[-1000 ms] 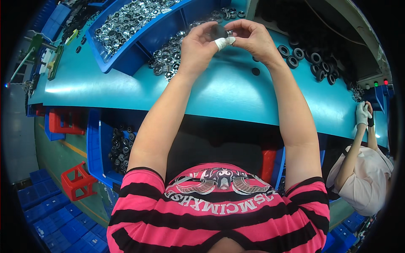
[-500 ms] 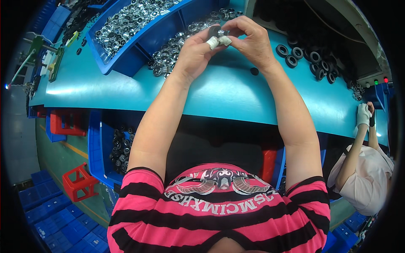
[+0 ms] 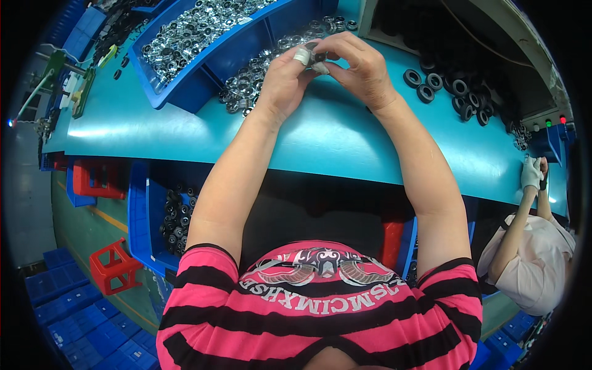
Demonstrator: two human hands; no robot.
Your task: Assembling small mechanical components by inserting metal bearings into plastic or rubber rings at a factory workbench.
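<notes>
Above the far part of the table, my left hand (image 3: 285,79) and my right hand (image 3: 365,69) meet, both closed on one small black ring (image 3: 317,55). White tape or a finger cover wraps a digit of each hand. My fingers hide most of the ring, so I cannot see whether a shiny piece sits in it. Beside my left hand lies a heap of clear, shiny round parts (image 3: 245,85) with dark centres. Several loose black rings (image 3: 425,93) lie to the right of my right hand.
A blue divided bin (image 3: 176,95) full of similar shiny parts stands on the turquoise table (image 3: 203,132). At the right is a machine housing (image 3: 518,24). A co-worker's gloved hand (image 3: 531,172) works at the far right. Red stools (image 3: 115,266) and blue crates stand below left.
My right hand has shifted slightly left, closer against my left hand. The shiny piece seen by the black ring is now hidden. My right wrist covers most of a small black piece on the table.
</notes>
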